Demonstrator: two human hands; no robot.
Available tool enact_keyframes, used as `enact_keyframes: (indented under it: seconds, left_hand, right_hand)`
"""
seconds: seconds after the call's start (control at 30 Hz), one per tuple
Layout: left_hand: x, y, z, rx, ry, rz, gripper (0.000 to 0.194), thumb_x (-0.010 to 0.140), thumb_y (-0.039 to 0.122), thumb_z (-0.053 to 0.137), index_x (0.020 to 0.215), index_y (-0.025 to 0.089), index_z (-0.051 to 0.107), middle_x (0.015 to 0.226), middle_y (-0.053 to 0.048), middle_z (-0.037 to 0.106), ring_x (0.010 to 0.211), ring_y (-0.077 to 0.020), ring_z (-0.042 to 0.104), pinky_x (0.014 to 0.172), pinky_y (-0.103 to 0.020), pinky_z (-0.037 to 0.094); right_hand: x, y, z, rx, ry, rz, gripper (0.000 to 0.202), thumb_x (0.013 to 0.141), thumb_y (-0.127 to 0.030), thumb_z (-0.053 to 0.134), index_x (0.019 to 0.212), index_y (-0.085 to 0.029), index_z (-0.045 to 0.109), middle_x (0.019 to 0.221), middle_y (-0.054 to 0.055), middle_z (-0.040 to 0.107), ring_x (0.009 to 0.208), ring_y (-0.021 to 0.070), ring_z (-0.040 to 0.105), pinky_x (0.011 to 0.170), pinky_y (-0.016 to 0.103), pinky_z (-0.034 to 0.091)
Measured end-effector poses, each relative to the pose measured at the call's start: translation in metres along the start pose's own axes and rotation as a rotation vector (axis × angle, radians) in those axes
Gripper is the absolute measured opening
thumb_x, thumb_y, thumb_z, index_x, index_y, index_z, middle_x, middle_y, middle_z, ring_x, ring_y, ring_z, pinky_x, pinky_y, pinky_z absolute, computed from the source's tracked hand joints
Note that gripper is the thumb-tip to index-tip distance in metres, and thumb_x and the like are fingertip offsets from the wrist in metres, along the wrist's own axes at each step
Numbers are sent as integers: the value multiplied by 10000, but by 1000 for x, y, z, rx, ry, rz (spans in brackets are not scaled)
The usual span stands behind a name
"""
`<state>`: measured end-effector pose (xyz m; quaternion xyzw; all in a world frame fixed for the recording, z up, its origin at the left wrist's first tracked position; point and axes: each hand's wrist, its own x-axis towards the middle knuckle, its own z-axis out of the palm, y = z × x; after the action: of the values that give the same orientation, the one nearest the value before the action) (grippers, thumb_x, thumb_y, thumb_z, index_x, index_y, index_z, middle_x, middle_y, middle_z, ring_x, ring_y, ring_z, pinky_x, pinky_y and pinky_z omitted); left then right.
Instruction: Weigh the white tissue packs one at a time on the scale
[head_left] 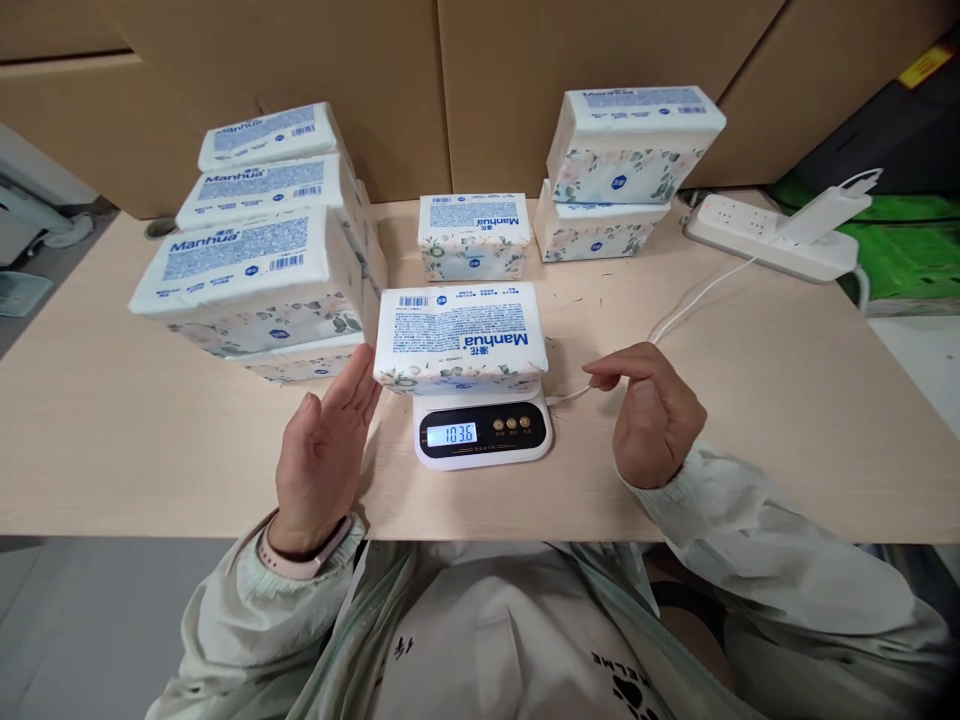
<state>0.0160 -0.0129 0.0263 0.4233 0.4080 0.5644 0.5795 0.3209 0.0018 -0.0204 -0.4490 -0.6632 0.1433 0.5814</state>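
A tissue pack printed "Manhua" rests on a small white digital scale, whose lit display reads 103.6. My left hand is open beside the pack's left end, fingers together and stretched out, their tips at or very near its edge. To the right of the scale, my right hand is loosely bent, its fingers pointing left towards the pack, with no object visible in it. The scale's white cable passes behind or under those fingers; I cannot tell whether they touch it.
Several tissue packs are stacked at the left. Another pack stands behind the scale, with two stacked packs at the back right. A white power strip lies at the right edge. Cardboard boxes line the table's back.
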Motion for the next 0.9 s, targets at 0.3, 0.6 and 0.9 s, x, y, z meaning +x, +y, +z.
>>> enact_keyframes:
  seconds: [0.3,0.6,0.9]
  left_hand:
    - [-5,0,3,35,27,-4,555,1095,639,496,1446,314,777,1674,-11,605,1708,-316,370,1472,-518,190]
    - [-4,-1,5,33,19,14,534,1086,631,523,1438,322,781,1665,17,612,1708,-301,372,1477,-490,175]
    - [26,30,58,144,-172,220,420,1061,526,669,1389,288,778,1739,24,526,1766,-289,210,1462,-371,211]
  right_hand:
    - [8,-5,2,18,-59,-40,271,1103,-370,536,1130,-253,779,917,55,738,813,219,697,742,409,595]
    - [7,-3,6,9,-56,-6,257,1118,-372,543,1203,-263,760,1033,67,770,939,229,711,860,432,594]
    - [49,-8,37,4,-260,-36,650,1079,-695,495,1611,-322,466,1497,131,667,1348,342,631,1186,600,541]
